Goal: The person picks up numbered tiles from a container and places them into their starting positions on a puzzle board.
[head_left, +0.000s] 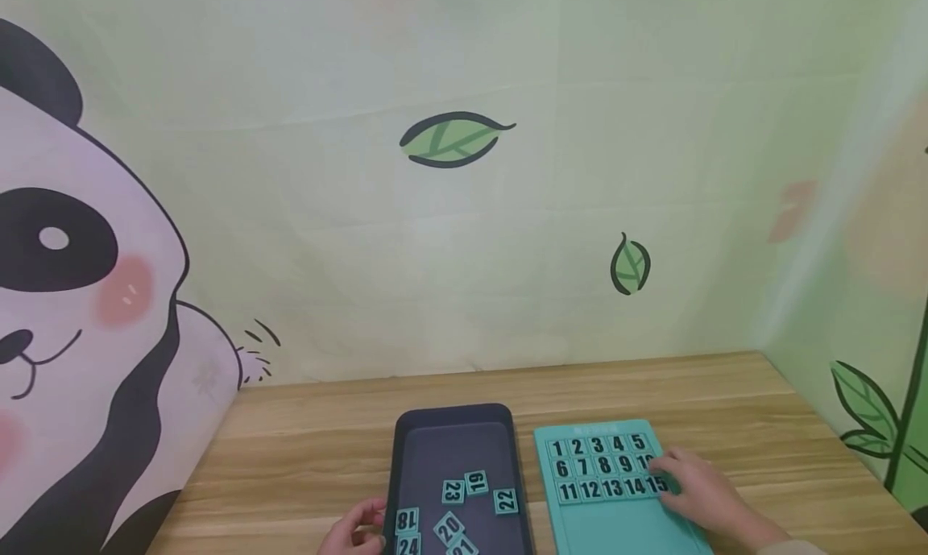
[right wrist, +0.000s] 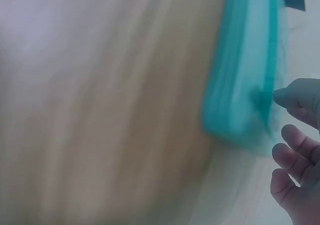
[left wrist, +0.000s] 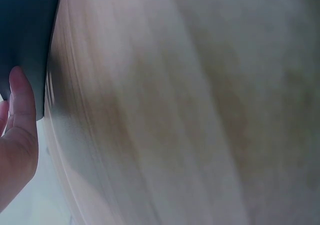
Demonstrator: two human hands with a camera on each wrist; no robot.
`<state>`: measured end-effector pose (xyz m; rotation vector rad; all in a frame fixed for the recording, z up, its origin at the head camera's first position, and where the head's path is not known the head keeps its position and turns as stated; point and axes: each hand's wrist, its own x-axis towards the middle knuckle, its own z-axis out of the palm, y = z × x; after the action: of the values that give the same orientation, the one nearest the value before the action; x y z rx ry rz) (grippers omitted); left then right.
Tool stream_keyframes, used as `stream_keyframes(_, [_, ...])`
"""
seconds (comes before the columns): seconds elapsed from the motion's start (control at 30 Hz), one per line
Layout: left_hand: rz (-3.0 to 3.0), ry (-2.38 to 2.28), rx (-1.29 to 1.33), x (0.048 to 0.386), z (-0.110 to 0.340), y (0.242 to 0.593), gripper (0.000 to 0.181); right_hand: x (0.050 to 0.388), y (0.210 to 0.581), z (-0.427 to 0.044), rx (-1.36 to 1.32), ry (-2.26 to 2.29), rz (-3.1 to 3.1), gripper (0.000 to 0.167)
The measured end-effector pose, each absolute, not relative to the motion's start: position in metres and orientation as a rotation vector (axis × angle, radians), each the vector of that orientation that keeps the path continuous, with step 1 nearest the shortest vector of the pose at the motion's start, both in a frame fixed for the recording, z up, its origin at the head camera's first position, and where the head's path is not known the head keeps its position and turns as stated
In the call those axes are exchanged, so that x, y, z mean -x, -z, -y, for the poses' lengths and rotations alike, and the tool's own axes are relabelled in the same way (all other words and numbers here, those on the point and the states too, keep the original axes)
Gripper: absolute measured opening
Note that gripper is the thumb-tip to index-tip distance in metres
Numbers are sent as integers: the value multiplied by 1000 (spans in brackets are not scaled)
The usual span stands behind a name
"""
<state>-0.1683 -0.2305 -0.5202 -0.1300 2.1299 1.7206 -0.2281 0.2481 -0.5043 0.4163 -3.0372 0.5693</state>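
My left hand (head_left: 354,528) holds the left rim of a dark tray (head_left: 455,412); in the left wrist view a finger (left wrist: 22,97) lies along the tray's outer wall. Several loose number tiles lie in the tray at different angles, among them tile 19 (head_left: 476,482), tile 22 (head_left: 505,501) and tile 20 (head_left: 449,528). My right hand (head_left: 699,490) rests at the right edge of a turquoise number board (head_left: 623,527), its fingertips by tile 10 and tile 15 (head_left: 656,484). Three rows of tiles fill the board's upper part. No tile shows between the right fingers.
Tray and board stand side by side on a wooden table (head_left: 290,442), a narrow gap between them. A pale green cloth wall (head_left: 326,217) with a printed panda and leaves rises behind the table's back edge.
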Motion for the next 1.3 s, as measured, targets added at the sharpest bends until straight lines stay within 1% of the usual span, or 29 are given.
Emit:
stream_keyframes(0.3, [-2128, -1738, 130, 168, 230, 522, 58, 227, 488, -221, -716, -580, 2801, 30])
stream_keyframes(0.47, [-2120, -1745, 129, 167, 231, 522, 57, 228, 484, -198, -793, -669, 2826, 29])
stream_keyframes(0.77, [-2113, -1746, 139, 166, 230, 520, 56, 223, 473, -150, -1057, -822, 2770, 28])
stream_keyframes(1.3, [-2122, -1758, 152, 164, 228, 519, 56, 216, 469, -78, -1400, -863, 2669, 29])
